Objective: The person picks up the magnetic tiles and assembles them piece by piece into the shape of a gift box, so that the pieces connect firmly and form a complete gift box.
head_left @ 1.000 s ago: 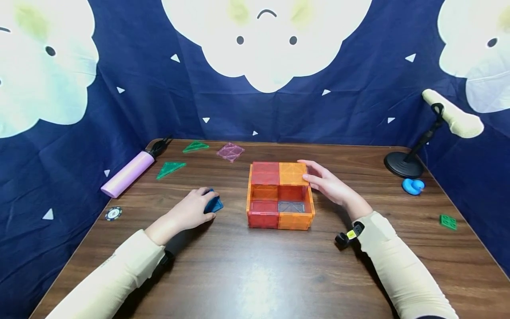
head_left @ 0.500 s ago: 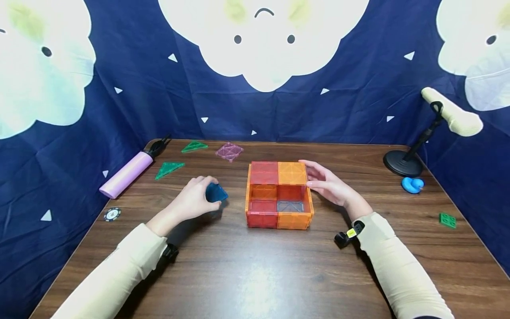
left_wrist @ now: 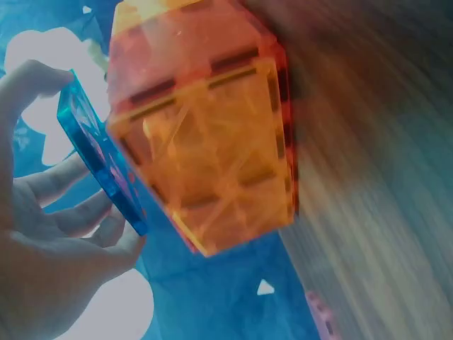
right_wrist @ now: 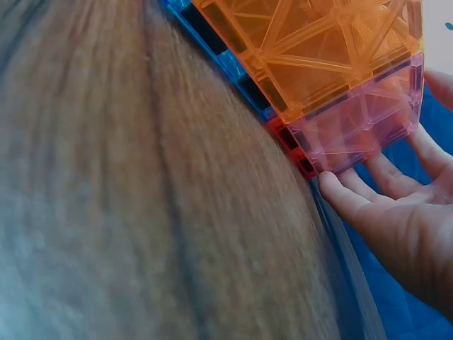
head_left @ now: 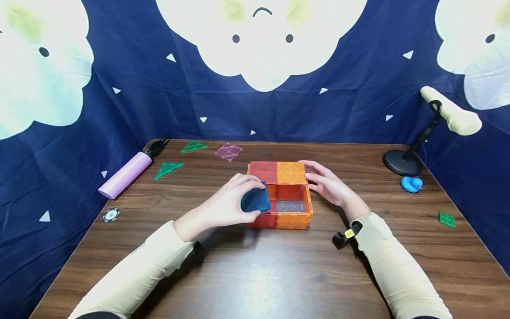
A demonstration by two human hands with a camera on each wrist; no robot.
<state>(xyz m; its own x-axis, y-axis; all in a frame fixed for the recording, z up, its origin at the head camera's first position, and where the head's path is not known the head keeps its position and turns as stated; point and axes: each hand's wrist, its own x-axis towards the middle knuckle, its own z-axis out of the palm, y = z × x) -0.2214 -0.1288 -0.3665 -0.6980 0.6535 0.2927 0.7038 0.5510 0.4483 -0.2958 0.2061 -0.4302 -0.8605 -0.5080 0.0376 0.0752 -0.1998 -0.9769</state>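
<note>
A blue square magnetic tile [head_left: 256, 200] is pinched in the left hand [head_left: 227, 201], fingers curled round its edges, thumb under. The tile is held tilted over the near-left corner of the magnetic-tile box [head_left: 292, 173], at its open top; whether tile and box touch cannot be told from the head view. In the left wrist view the blue tile [left_wrist: 99, 152] is seen edge-on right against the orange wall of the box [left_wrist: 212, 163], with fingers [left_wrist: 67, 173] behind it.

The right hand [head_left: 328, 186] is laid against the box's right side, fingers nearly straight, not curled round anything. In the right wrist view its fingertips [right_wrist: 347, 195] are touching the lower corner of the box [right_wrist: 333, 57], by a pink panel [right_wrist: 364, 124].

The box is built from red and orange tiles, sits mid-table [head_left: 255, 274], far half covered by a red and an orange top tile, near half open. A grey tile [head_left: 290, 206] is seen on the floor of the open near-right cell.

Elsewhere on the table: lilac cylindrical tool [head_left: 127, 173] at left, two green triangle tiles [head_left: 169, 169] [head_left: 193, 146], a pink square tile [head_left: 228, 151], a poker chip [head_left: 111, 214] near the left edge. At right: a black stand with cream roll [head_left: 450, 116], blue rubber duck [head_left: 412, 184], green brick [head_left: 446, 219]. Both sleeves are cream; a small wrist camera [head_left: 344, 237] is strapped at the right wrist.
</note>
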